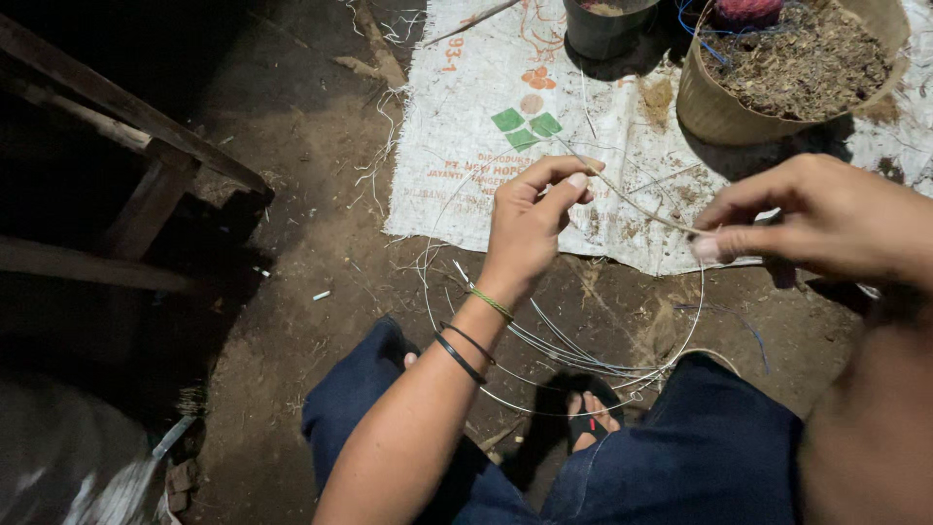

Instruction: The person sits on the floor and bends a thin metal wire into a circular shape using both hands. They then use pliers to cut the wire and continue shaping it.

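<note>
The twig (637,204) runs from ten to four o'clock between both pinches, left hand (530,219) at its upper end, right hand (826,219) at its lower end.

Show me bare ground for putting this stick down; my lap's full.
Bare dirt lies between the dark wooden frame and the white woven sack. The sack's far end is crowded by a tan basket; coiled wire fills the ground by the feet.

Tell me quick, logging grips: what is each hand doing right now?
Left hand: closed, pinching one end of a thin stick.
Right hand: closed, pinching the stick's other end.
</note>
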